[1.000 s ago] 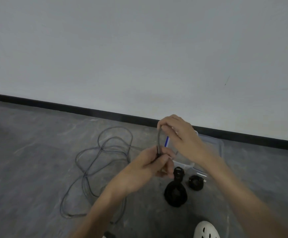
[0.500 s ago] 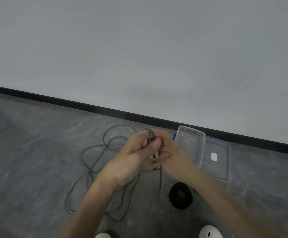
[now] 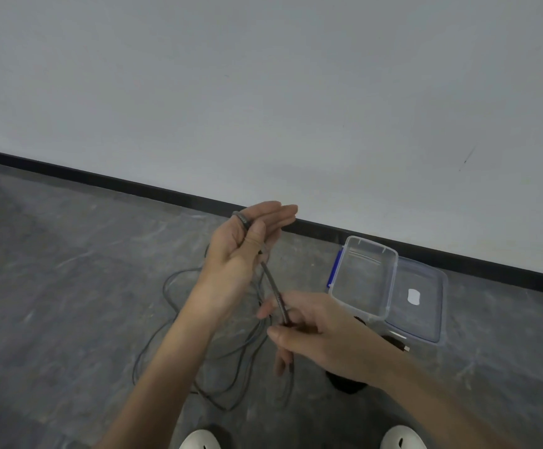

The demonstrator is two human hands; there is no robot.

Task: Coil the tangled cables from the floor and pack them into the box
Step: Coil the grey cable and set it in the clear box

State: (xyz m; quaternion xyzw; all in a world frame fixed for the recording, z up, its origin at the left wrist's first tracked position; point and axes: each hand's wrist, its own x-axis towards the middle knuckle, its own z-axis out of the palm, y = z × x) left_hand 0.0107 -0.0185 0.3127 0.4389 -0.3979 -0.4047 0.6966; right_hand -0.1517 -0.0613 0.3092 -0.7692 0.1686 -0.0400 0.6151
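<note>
Grey floor (image 3: pixel 53 286) runs back to a white wall (image 3: pixel 263 92) with a black skirting strip. A clear plastic box (image 3: pixel 370 246) sits on the floor near that strip, its lid (image 3: pixel 425 319) folded open on the far side from the hands. Left of the box, the left hand (image 3: pixel 241 251) is raised with its fingers stretched out and its thumb clamping a grey cable (image 3: pixel 271 283) against the palm. Nearer the box and lower, the right hand (image 3: pixel 322 332) pinches the same cable, which runs taut between the two hands. The rest of it lies in loose loops on the floor, left of the box. A black bundle (image 3: pixel 344 382) shows under the right wrist.
</note>
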